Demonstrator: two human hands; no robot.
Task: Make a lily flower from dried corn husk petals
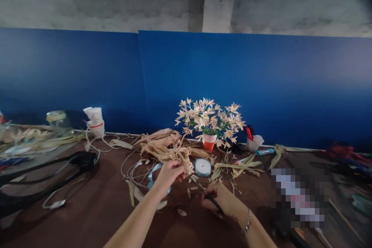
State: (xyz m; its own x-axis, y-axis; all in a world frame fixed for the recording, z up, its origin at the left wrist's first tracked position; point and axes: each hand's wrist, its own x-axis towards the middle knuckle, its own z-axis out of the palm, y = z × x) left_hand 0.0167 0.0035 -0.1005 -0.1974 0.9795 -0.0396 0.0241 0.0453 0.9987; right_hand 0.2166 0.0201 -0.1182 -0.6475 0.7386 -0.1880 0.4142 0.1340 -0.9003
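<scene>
Near the middle of the table, my left hand point(169, 175) is closed, pinching a pale dried corn husk point(186, 161) between thumb and fingers. My right hand point(222, 199) grips a pair of scissors point(217, 206) by its dark handles, with the blades pointing toward the husk. Whether the blades touch the husk is too small to tell. Just beyond my hands lies a roll of light blue ribbon point(202, 167), and a loose loop of blue ribbon point(151, 175) is partly behind my left wrist. Small husk scraps point(181, 212) are scattered between my forearms.
A pile of dried husks point(158, 143) lies behind my left hand. Beside it stands a red-and-white cup point(209, 142) of husk flowers point(207, 118). White cables, a glass jar point(59, 122), a black strap-like object point(83, 161) and a blue partition point(247, 69) are around.
</scene>
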